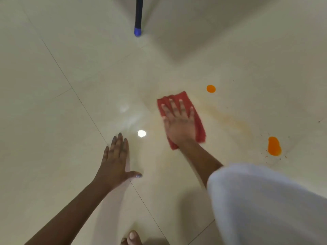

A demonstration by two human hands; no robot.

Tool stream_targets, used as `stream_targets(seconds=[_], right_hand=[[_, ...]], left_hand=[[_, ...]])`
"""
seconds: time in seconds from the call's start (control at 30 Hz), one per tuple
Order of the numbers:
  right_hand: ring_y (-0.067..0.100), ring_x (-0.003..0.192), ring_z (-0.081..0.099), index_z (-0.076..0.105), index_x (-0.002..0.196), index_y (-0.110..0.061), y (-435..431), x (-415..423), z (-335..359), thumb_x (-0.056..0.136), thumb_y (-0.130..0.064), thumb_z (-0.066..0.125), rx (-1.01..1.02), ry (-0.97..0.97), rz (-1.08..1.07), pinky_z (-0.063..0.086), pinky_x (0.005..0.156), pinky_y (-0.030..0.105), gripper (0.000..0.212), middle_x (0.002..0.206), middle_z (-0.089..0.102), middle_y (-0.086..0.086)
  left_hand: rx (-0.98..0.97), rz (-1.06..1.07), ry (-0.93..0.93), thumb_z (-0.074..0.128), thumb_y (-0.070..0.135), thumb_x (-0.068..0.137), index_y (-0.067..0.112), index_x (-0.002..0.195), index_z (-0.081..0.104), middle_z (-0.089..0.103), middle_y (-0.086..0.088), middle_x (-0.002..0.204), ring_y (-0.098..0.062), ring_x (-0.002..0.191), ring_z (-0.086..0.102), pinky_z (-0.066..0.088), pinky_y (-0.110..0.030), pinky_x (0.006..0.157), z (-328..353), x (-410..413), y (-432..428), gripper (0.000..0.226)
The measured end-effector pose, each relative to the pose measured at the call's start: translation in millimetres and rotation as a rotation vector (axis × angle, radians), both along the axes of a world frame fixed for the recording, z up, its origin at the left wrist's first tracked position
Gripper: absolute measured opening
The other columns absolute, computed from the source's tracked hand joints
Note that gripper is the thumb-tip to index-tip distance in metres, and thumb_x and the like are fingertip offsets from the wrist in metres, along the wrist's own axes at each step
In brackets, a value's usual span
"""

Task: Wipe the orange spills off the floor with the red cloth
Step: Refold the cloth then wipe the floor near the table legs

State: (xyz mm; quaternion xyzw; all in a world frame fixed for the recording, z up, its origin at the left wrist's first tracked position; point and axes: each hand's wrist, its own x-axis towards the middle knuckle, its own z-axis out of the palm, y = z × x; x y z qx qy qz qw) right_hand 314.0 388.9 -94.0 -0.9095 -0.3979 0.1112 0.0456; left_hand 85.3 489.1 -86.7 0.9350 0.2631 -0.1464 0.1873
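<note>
The red cloth (199,119) lies folded flat on the cream tiled floor (70,50) near the middle of the view. My right hand (178,121) presses down on it with fingers spread. A small round orange spill (211,88) sits just beyond the cloth to the right. A larger oval orange spill (274,146) with tiny splatters lies further right and nearer to me. A faint orange smear (233,119) streaks the tile between the cloth and the larger spill. My left hand (115,160) rests flat on the floor to the left, empty.
A dark pole with a blue tip (137,23) stands on the floor at the top centre. A white garment (265,200) covers my right knee at lower right. Toes (132,238) show at the bottom edge. A bright light reflection (141,133) glints between my hands.
</note>
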Motion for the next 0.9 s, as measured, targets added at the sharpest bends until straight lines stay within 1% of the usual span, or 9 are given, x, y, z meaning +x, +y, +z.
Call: stream_targets(seconds=[0.07,0.17,0.3,0.43,0.47,0.53,0.6,0.73,0.9], right_hand=[[0.027,0.144,0.007,0.019,0.147,-0.034,11,-32,3,0.097,-0.038,0.025,0.014,0.021,0.112,0.003,0.113,0.056,0.050,0.157,0.016,-0.003],[0.027,0.143,0.015,0.027,0.144,-0.034,-59,-99,0,0.095,-0.038,0.032,0.054,0.004,0.346,0.008,0.114,0.056,0.050,0.154,0.025,-0.003],[0.025,0.140,0.024,0.035,0.141,-0.037,-140,-72,-3,0.093,-0.040,0.034,0.068,-0.054,0.090,0.014,0.112,0.053,0.048,0.149,0.036,-0.003],[0.032,0.138,0.029,0.038,0.140,-0.035,-82,-24,-1,0.091,-0.043,0.026,0.019,-0.078,-0.191,0.019,0.108,0.060,0.051,0.149,0.037,0.002],[0.034,0.139,0.027,0.036,0.141,-0.034,-66,-33,-1,0.091,-0.043,0.024,0.024,-0.071,-0.184,0.017,0.108,0.061,0.053,0.150,0.034,0.003],[0.033,0.141,0.019,0.029,0.144,-0.034,-66,-79,-2,0.092,-0.041,0.024,0.030,-0.064,0.009,0.011,0.110,0.060,0.053,0.153,0.027,0.002],[0.030,0.143,0.013,0.022,0.145,-0.035,-114,-126,-1,0.095,-0.042,0.028,0.032,-0.053,0.153,0.008,0.113,0.058,0.052,0.155,0.022,-0.001],[0.026,0.141,0.022,0.028,0.142,-0.040,-214,-114,-3,0.092,-0.042,0.033,0.070,-0.056,-0.112,0.016,0.110,0.053,0.050,0.152,0.027,-0.006],[0.031,0.140,0.024,0.033,0.142,-0.039,-183,-37,0,0.090,-0.045,0.023,0.014,-0.036,-0.399,0.015,0.109,0.060,0.053,0.153,0.029,-0.001]], left_hand=[[0.006,-0.003,0.005,0.028,0.088,0.049,0.008,0.143,-0.003,-0.019,-0.006,0.150,-0.021,0.139,-0.016,-0.001,-0.045,0.112,0,0,1,0.128],[0.016,-0.011,0.007,0.015,0.097,0.045,0.008,0.142,-0.004,-0.017,-0.006,0.150,-0.021,0.139,-0.015,-0.001,-0.043,0.112,3,0,1,0.133],[0.004,0.024,-0.005,0.030,0.086,0.047,0.006,0.144,0.003,-0.016,-0.005,0.149,-0.019,0.139,-0.013,0.002,-0.045,0.112,7,4,-1,0.129],[0.014,-0.082,-0.023,0.027,0.089,0.053,0.005,0.144,0.011,0.002,-0.010,0.153,-0.019,0.140,-0.006,0.007,-0.047,0.112,10,8,-11,0.125],[0.017,-0.133,-0.038,0.022,0.091,0.057,0.004,0.144,0.013,0.006,-0.013,0.153,-0.020,0.140,-0.004,0.009,-0.048,0.111,8,9,-16,0.124],[-0.024,-0.184,-0.049,0.019,0.093,0.058,0.005,0.144,0.007,-0.002,-0.013,0.153,-0.018,0.140,-0.013,0.007,-0.046,0.112,5,11,-30,0.124],[-0.033,-0.208,-0.045,0.026,0.091,0.057,0.006,0.145,0.002,-0.008,-0.011,0.153,-0.016,0.139,-0.020,0.003,-0.045,0.111,6,11,-43,0.124],[-0.012,-0.296,0.000,0.021,0.088,0.064,0.005,0.144,0.013,0.008,-0.016,0.153,-0.017,0.140,-0.014,0.011,-0.047,0.111,11,21,-60,0.116],[0.046,-0.498,0.033,0.029,0.082,0.069,0.008,0.145,0.017,0.017,-0.011,0.153,-0.020,0.141,-0.004,-0.004,-0.036,0.111,19,52,-90,0.106]])
